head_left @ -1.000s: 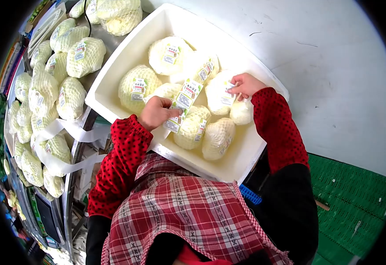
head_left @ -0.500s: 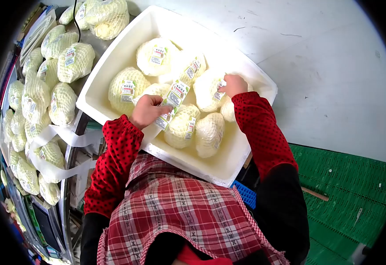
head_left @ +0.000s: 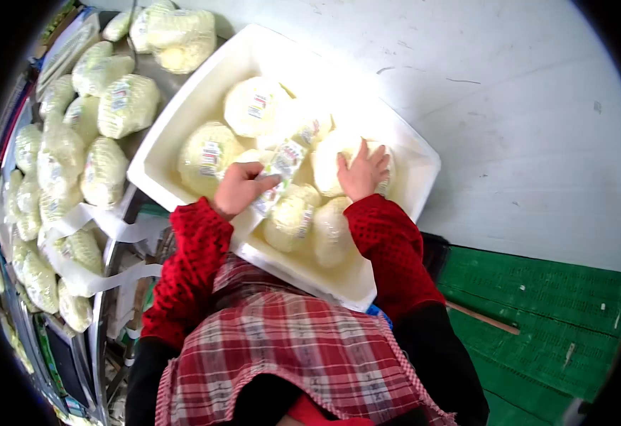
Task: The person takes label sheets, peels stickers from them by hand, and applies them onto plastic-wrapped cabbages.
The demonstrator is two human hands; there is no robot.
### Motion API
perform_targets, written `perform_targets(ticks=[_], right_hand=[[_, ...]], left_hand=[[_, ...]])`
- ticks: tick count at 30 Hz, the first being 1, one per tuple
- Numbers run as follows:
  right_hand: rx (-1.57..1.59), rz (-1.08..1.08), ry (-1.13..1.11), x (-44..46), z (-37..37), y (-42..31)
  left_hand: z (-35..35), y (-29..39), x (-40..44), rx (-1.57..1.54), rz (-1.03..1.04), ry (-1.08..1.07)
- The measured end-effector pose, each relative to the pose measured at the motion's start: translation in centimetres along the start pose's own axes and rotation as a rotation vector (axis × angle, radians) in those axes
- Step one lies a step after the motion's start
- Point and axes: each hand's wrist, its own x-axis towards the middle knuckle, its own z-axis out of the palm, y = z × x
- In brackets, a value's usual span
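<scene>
My left hand (head_left: 239,188) pinches the lower end of a strip of printed labels (head_left: 285,162), which slants up and to the right over the box. My right hand (head_left: 361,170) lies with fingers spread on a round, pale yellow piece of wrapped produce (head_left: 327,167); I cannot tell its exact kind. Both hands are above a white foam box (head_left: 200,78) holding several such pieces. A labelled one (head_left: 257,106) sits near the far corner, and another labelled one (head_left: 209,156) is at the left. Two more are close to the near side, below the strip.
On the left, a metal table carries several net-wrapped pieces (head_left: 127,106), with white straps (head_left: 122,226) at its edge. A pale surface (head_left: 516,142) extends behind and right of the box. Green slatted flooring (head_left: 537,319) with a wooden stick (head_left: 484,317) is at lower right.
My right hand has gone from pinching at a label on the right-hand piece to lying spread over that piece, slightly lower and to the left. My left hand still holds the label strip.
</scene>
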Motion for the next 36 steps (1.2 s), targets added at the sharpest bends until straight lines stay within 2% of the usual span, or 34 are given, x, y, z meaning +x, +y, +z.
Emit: perform_targets(ticks=[2, 4, 6, 7, 8, 10, 12, 13, 14, 16, 18, 19, 20, 22, 23, 24, 26, 27, 28, 30, 32, 34, 36], right_hand=[[-0.062, 0.088, 0.077, 1.2, 1.3, -1.3], [-0.118, -0.002, 0.082, 0.2, 0.4, -1.0], [0.085, -0.196, 0.208, -0.8, -0.9, -1.0], [0.392, -0.371, 0.221, -2.1, -2.8, -3.1], [0.592, -0.549, 0.064, -3.1, -4.9, -5.8], [1.179, -0.455, -0.484, -5.8, -7.7, -11.4], [1.234, -0.48, -0.574, -6.0, -7.8, -14.1], [1.276, -0.492, -0.659, -6.4, -7.6, -15.5], [1.313, -0.514, -0.583, -7.2, -7.5, -17.1], [1.203, -0.551, -0.659, -8.4, -7.5, -19.2], [1.206, -0.625, -0.84, -11.8, -7.4, -22.0], [1.171, -0.716, -0.87, -13.2, -6.5, -23.0], [1.091, -0.745, -0.907, -13.5, -5.3, -23.8], [1.023, -0.811, -0.959, -14.6, -3.6, -25.7], [1.026, -0.813, -1.035, -15.1, -2.1, -26.2], [0.982, -0.983, -0.9, -16.0, -0.6, -26.7], [0.921, -1.138, -0.906, -18.3, -0.4, -28.6], [0.938, -1.146, -0.958, -19.5, 0.1, -29.3], [0.928, -1.145, -1.043, -20.1, 0.8, -30.0], [0.852, -1.115, -1.137, -21.3, 2.0, -31.4], [0.79, -1.153, -1.13, -21.9, 4.4, -31.9], [0.804, -1.298, -0.871, -22.4, 5.4, -31.9], [0.761, -1.171, -0.898, -21.7, 6.6, -31.5]], left_hand=[[-1.3, -0.2, -0.1, 0.078, 0.045, 0.091], [-1.6, 3.6, -3.8, -0.329, 0.062, 0.097], [-2.7, 4.0, -5.9, -0.252, 0.105, 0.081], [-3.0, 3.7, -6.7, -0.387, 0.162, 0.012], [-3.2, 3.7, -7.6, -0.415, 0.154, -0.015], [-3.9, 3.7, -9.0, -0.339, 0.18, -0.026], [-4.6, 3.7, -10.7, -0.346, 0.175, 0.044], [-5.3, 3.1, -11.5, -0.221, 0.23, 0.11], [-6.2, 2.5, -12.4, -0.099, 0.279, 0.182], [-7.4, 2.2, -14.6, -0.016, 0.368, 0.353], [-8.7, 1.8, -16.8, 0.159, 0.498, 0.503], [-9.1, 1.6, -17.9, 0.118, 0.548, 0.534], [-9.6, 1.3, -18.8, 0.122, 0.506, 0.563], [-9.7, -0.1, -21.4, -0.228, 0.187, 0.58], [-9.2, -1.0, -22.1, -0.29, 0.162, 0.686], [-8.8, -2.7, -23.1, -0.329, 0.092, 0.744], [-8.8, -5.0, -25.3, -0.004, 0.122, 0.933], [-8.4, -5.1, -25.9, -0.068, 0.313, 1.05], [-8.8, -6.1, -26.8, -0.134, 0.293, 1.044], [-8.7, -7.0, -28.4, -0.593, 0.071, 0.973], [-9.3, -8.1, -28.7, -0.527, -0.002, 1.042], [-9.5, -9.4, -28.1, -0.534, -0.12, 1.257], [-11.1, -12.4, -26.6, -0.618, -0.108, 1.389]])
